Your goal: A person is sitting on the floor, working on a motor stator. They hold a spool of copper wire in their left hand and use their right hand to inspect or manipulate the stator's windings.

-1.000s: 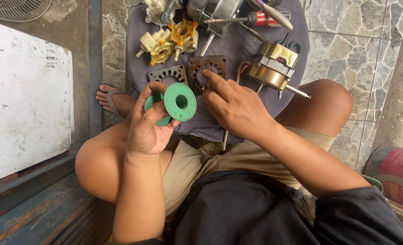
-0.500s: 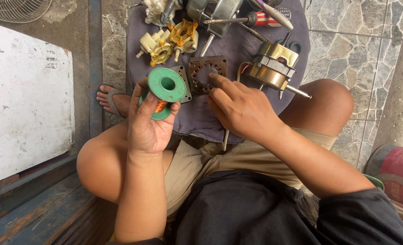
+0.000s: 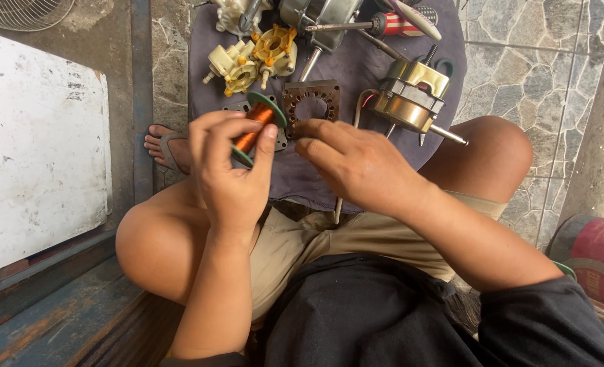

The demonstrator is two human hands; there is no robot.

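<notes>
My left hand (image 3: pixel 233 173) grips a green spool of copper wire (image 3: pixel 256 126), its axis now tilted so the orange winding shows between the two green flanges. My right hand (image 3: pixel 353 162) is beside the spool, fingertips pinched close to its flange; whether a thin wire runs between them I cannot tell. Just beyond the fingers, a brown square stator core (image 3: pixel 311 107) with a round hole lies flat on a dark purple cloth (image 3: pixel 356 68).
On the cloth lie a brass-coloured motor (image 3: pixel 411 98) with a shaft, cream and yellow plastic gear parts (image 3: pixel 251 58), a grey motor housing (image 3: pixel 319 13) and a red-handled screwdriver (image 3: pixel 397 24). Stone tiles (image 3: pixel 526 61) lie right, a white board (image 3: pixel 37 143) left, a sandalled foot (image 3: pixel 169 146) beside it.
My left hand has turned the spool from flange-on to side-on, exposing the copper winding. My right hand has drawn back from the stator core toward the spool.
</notes>
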